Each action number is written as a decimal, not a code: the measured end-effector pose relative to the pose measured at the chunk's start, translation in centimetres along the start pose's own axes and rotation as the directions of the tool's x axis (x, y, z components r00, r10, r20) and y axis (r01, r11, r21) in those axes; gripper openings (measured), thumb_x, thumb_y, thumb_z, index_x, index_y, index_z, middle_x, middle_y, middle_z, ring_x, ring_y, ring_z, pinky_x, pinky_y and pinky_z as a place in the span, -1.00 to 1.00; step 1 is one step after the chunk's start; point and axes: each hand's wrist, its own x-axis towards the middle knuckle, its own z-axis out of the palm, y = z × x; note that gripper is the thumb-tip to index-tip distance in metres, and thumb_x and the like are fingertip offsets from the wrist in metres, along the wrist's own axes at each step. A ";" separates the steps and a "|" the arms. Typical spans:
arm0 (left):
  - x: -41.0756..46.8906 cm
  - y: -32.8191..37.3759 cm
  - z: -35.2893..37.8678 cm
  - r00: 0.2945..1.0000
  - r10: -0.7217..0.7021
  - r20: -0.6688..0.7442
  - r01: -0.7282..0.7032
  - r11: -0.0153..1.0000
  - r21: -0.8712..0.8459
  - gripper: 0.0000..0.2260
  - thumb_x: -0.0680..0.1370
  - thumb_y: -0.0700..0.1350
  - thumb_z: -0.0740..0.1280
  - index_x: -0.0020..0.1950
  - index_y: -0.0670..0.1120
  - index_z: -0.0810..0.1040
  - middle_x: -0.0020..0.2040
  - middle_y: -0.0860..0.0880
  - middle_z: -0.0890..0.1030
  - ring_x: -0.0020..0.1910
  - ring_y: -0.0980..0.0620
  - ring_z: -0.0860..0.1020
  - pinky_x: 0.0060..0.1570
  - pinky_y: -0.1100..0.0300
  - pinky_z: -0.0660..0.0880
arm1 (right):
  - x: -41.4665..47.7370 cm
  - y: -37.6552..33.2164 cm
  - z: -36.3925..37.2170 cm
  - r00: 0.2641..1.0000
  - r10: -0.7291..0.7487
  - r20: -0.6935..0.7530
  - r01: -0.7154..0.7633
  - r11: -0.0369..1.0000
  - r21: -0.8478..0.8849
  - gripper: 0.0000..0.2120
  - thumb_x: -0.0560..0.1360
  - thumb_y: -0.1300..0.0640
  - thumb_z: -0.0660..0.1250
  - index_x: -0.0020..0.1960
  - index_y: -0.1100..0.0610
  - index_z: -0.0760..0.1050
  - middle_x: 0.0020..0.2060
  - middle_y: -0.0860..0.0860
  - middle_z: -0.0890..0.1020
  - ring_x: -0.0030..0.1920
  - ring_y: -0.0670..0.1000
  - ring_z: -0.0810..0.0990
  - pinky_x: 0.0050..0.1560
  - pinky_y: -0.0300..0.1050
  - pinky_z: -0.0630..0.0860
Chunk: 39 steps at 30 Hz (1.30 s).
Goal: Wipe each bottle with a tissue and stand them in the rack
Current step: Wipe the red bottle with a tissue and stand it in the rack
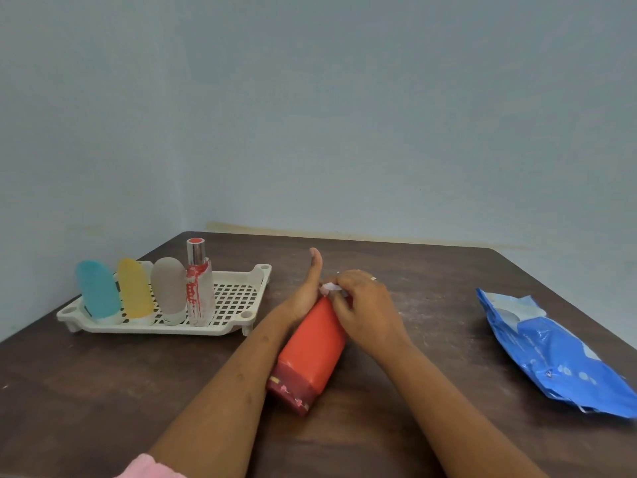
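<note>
Orange-red bottle (315, 346): lies slanted between the two hands near the middle of the table, capped end low and toward the person, far end raised between the hands; outside the rack
Dark red cap (291, 391): sits on the near end of the orange-red bottle, flecked with pale scraps
Left hand (303, 298): lies palm against the left side of the bottle's far end, thumb straight up; fingers hidden behind the bottle, so cannot tell whether clasped round it or flat
Right hand (365, 308): fingers curled, pinches the tissue against the bottle's far end, back of the hand up
Tissue (329, 288): small, white, crumpled; shows only above the right hand's fingers, touching the bottle's far end
Ring (373, 279): pale band on a finger of the right hand
Rack (238, 298): white plastic with a slatted floor, at the left of the table, apart from both hands
Teal tube (98, 291): upright in the rack, leftmost of a row of four
Yellow tube (135, 288): upright just beside the teal tube
Grey tube (169, 291): upright, third in the row
Spray bottle (200, 291): clear with red print and a silver cap, upright, rightmost, touching the grey tube
Blue packet (558, 353): crumpled, flat at the right of the table, well apart from the hands
Table (103, 391): dark brown wood, scuffed
Pink sleeve (148, 469): at the bottom edge, on the left arm
</note>
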 end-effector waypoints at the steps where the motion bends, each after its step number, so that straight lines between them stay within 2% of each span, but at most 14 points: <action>1: 0.1 0.1 0.4 1.000 0.010 0.030 -0.010 1.000 0.008 -0.20 0.21 0.60 0.08 -0.19 -0.12 0.56 -0.38 -0.09 0.50 -0.36 0.00 0.48 -0.28 0.18 0.47 | 0.1 0.2 -0.1 1.000 0.022 -0.009 -0.022 1.000 -0.017 -0.87 0.51 0.14 0.26 -0.20 0.08 0.53 -0.33 -0.10 0.50 -0.25 -0.11 0.43 -0.20 -0.24 0.32; 3: 0.4 -0.2 0.9 0.991 0.045 0.123 -0.045 0.999 -0.004 -0.22 0.18 0.59 0.20 -0.09 -0.07 0.62 -0.25 -0.13 0.57 -0.27 -0.09 0.52 -0.17 0.06 0.52 | 0.3 0.5 -0.4 0.995 0.099 -0.015 -0.099 0.995 0.002 -0.79 0.51 0.17 0.24 -0.30 0.02 0.44 -0.40 -0.11 0.46 -0.33 -0.15 0.42 -0.30 -0.29 0.27; 5: 0.3 -0.3 1.1 0.976 0.040 0.212 -0.036 0.999 -0.021 -0.24 0.24 0.57 0.16 0.05 -0.04 0.61 -0.14 -0.17 0.60 -0.23 -0.18 0.56 -0.15 -0.05 0.56 | 0.5 1.0 -0.9 0.976 0.219 -0.015 -0.216 0.970 0.113 -0.69 0.53 0.16 0.25 -0.37 0.02 0.34 -0.48 -0.10 0.38 -0.42 -0.17 0.40 -0.40 -0.35 0.26; 7: 0.2 -0.4 1.0 0.971 -0.055 0.232 0.052 0.998 0.019 -0.14 0.27 0.56 0.03 0.13 -0.13 0.53 -0.18 -0.17 0.61 -0.31 -0.15 0.61 -0.22 0.01 0.59 | 0.7 1.4 -1.4 0.943 0.332 0.025 -0.327 0.908 0.262 -0.72 0.56 0.11 0.25 -0.32 0.14 0.45 -0.48 0.02 0.42 -0.48 -0.15 0.40 -0.48 -0.38 0.29; 10: 0.0 -0.4 0.7 0.954 -0.132 0.269 0.118 0.991 0.070 -0.07 0.26 0.56 -0.04 0.17 -0.20 0.45 -0.18 -0.15 0.60 -0.32 -0.10 0.63 -0.24 0.09 0.60 | 0.6 1.6 -1.7 0.913 0.393 0.106 -0.401 0.821 0.406 -0.74 0.57 0.06 0.23 -0.14 0.20 0.58 -0.29 0.29 0.56 -0.49 -0.04 0.51 -0.55 -0.34 0.38; 14: -0.3 -0.1 0.7 0.964 -0.116 0.239 0.101 0.992 0.075 -0.14 0.33 0.52 -0.09 0.11 -0.20 0.47 -0.19 -0.15 0.58 -0.35 -0.08 0.63 -0.32 0.12 0.59 | 0.7 2.0 -1.4 0.909 0.405 0.102 -0.409 0.813 0.414 -0.69 0.57 0.04 0.23 -0.13 0.28 0.57 -0.30 0.27 0.57 -0.46 0.01 0.53 -0.47 -0.25 0.44; 17: -0.8 0.2 0.6 0.978 -0.083 0.193 0.071 0.995 0.071 -0.14 0.34 0.51 -0.10 0.08 -0.22 0.47 -0.25 -0.13 0.60 -0.38 -0.06 0.61 -0.33 0.15 0.58 | 0.7 2.6 -1.3 0.893 0.435 0.117 -0.436 0.769 0.468 -0.65 0.57 0.02 0.23 -0.16 0.31 0.53 -0.42 0.15 0.51 -0.40 0.01 0.50 -0.26 -0.06 0.50; 20: -0.8 0.3 0.4 0.989 0.008 0.149 -0.010 1.000 0.015 -0.06 0.22 0.56 0.17 0.34 -0.10 0.38 -0.21 -0.18 0.61 -0.36 -0.13 0.62 -0.33 0.10 0.60 | 0.4 2.7 -1.4 0.896 0.426 0.125 -0.426 0.745 0.513 -0.72 0.57 0.03 0.24 -0.16 0.20 0.58 -0.40 0.18 0.59 -0.36 0.02 0.55 -0.14 0.05 0.54; 24: 0.2 0.1 0.0 0.991 0.137 0.008 -0.136 0.986 -0.096 0.07 -0.03 0.55 0.42 0.35 0.02 0.39 -0.19 -0.18 0.62 -0.34 -0.14 0.62 -0.28 0.04 0.60 | 0.2 2.2 -1.2 0.906 0.424 0.009 -0.370 0.780 0.505 -0.80 0.54 0.12 0.29 -0.23 0.09 0.59 -0.38 0.02 0.63 -0.32 0.05 0.58 -0.21 -0.01 0.51; 26: 0.4 0.1 -0.5 0.970 0.204 -0.131 -0.220 0.968 -0.123 0.05 -0.09 0.55 0.43 0.30 0.06 0.45 -0.19 -0.10 0.65 -0.32 -0.05 0.63 -0.33 0.09 0.58 | 0.0 1.4 -0.8 0.931 0.363 0.029 -0.323 0.789 0.523 -0.86 0.53 0.16 0.32 -0.17 0.06 0.62 -0.30 -0.09 0.64 -0.28 -0.14 0.58 -0.25 -0.24 0.49; 29: 0.4 0.0 -1.3 0.919 0.273 -0.285 -0.316 0.942 -0.116 0.00 -0.09 0.56 0.41 0.26 0.10 0.50 -0.13 -0.04 0.65 -0.26 0.06 0.65 -0.31 0.14 0.57 | -0.3 0.5 0.4 0.976 0.212 0.046 -0.209 0.862 0.461 -0.84 0.51 0.17 0.34 0.07 0.08 0.62 -0.04 -0.22 0.59 -0.01 -0.37 0.52 0.00 -0.47 0.43; 31: 0.3 0.0 -1.5 0.897 0.291 -0.332 -0.351 0.927 -0.134 -0.02 0.00 0.55 0.40 0.30 0.06 0.48 -0.15 -0.07 0.65 -0.24 0.02 0.64 -0.23 0.09 0.57 | -0.3 0.5 0.7 0.987 0.153 0.036 -0.154 0.887 0.436 -0.80 0.51 0.19 0.35 0.11 0.08 0.61 0.00 -0.26 0.56 0.06 -0.41 0.47 0.10 -0.48 0.39; 34: 0.2 0.1 -1.4 0.858 0.337 -0.388 -0.405 0.908 -0.108 -0.02 0.04 0.54 0.42 0.33 0.03 0.42 -0.16 -0.12 0.65 -0.22 -0.03 0.63 -0.14 0.03 0.56 | -0.4 0.9 0.5 0.985 0.150 0.085 -0.173 0.855 0.489 -0.81 0.50 0.16 0.37 0.09 0.05 0.62 0.07 -0.16 0.61 0.11 -0.30 0.52 0.13 -0.40 0.44; 39: -0.2 0.4 -1.4 0.798 0.384 -0.464 -0.457 0.888 -0.051 0.04 0.00 0.55 0.42 0.33 0.01 0.37 -0.17 -0.04 0.67 -0.26 0.00 0.64 -0.22 0.07 0.56 | -0.5 0.9 0.3 0.973 0.178 0.148 -0.229 0.835 0.499 -0.78 0.52 0.09 0.33 0.14 0.06 0.60 0.12 -0.12 0.60 0.09 -0.26 0.55 0.04 -0.45 0.45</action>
